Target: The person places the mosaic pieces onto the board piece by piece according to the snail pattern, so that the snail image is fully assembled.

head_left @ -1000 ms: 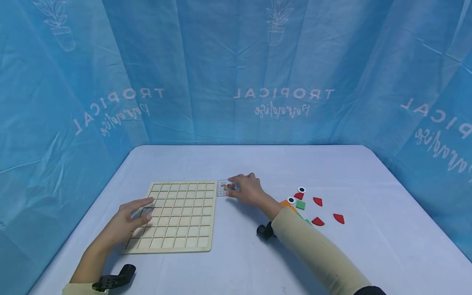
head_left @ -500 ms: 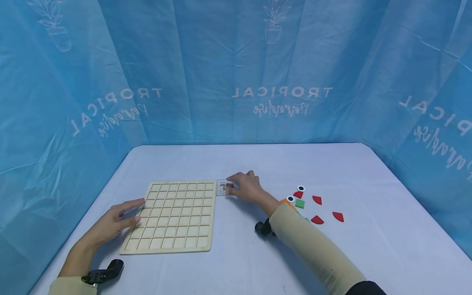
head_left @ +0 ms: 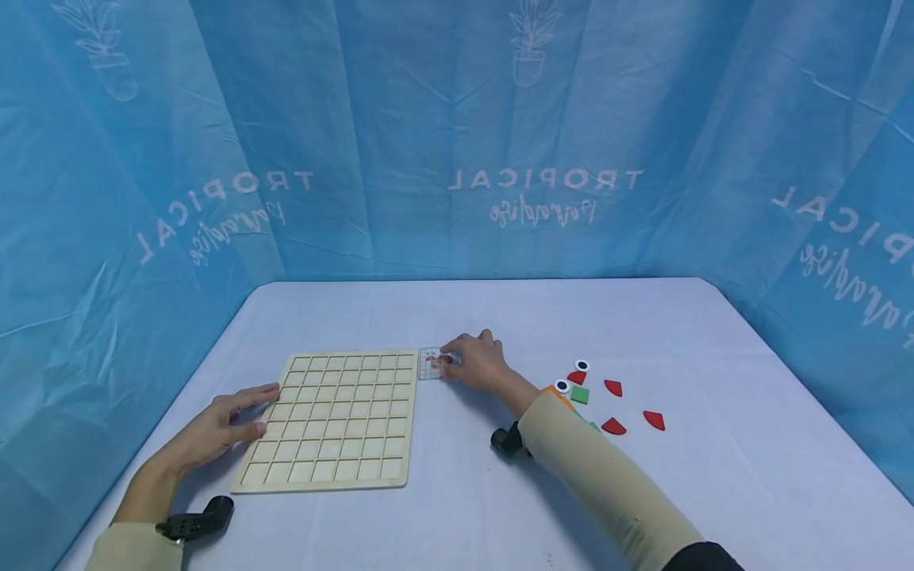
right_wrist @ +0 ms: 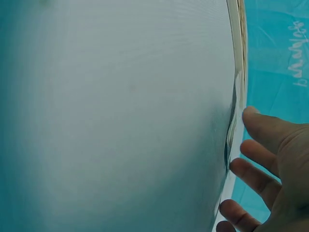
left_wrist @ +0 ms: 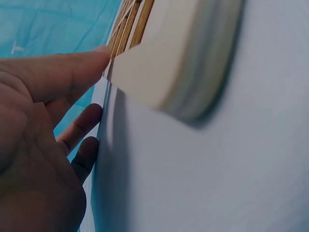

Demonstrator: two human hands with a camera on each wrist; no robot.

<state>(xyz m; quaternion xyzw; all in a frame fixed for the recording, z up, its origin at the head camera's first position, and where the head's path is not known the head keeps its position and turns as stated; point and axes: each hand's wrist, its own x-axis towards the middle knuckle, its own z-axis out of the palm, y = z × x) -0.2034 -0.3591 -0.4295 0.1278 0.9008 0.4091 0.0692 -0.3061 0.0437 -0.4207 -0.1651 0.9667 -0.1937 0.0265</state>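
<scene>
Board [head_left: 330, 428] and small picture card [head_left: 428, 363] lie side by side, just as before. The left hand [head_left: 221, 428] has slid off the board to its left edge, fingers loose. The right hand [head_left: 481, 365] stays at the card; I cannot tell if it pinches it. Red pieces [head_left: 613, 388] lie farther right on the white table [head_left: 464, 492]. Blue cloth [head_left: 400, 119] with pale words hangs far, left and right.

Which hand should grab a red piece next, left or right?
Probably the right hand: by the card, it's much nearer the red pieces. The left hand is across the board, at its left edge.
</scene>
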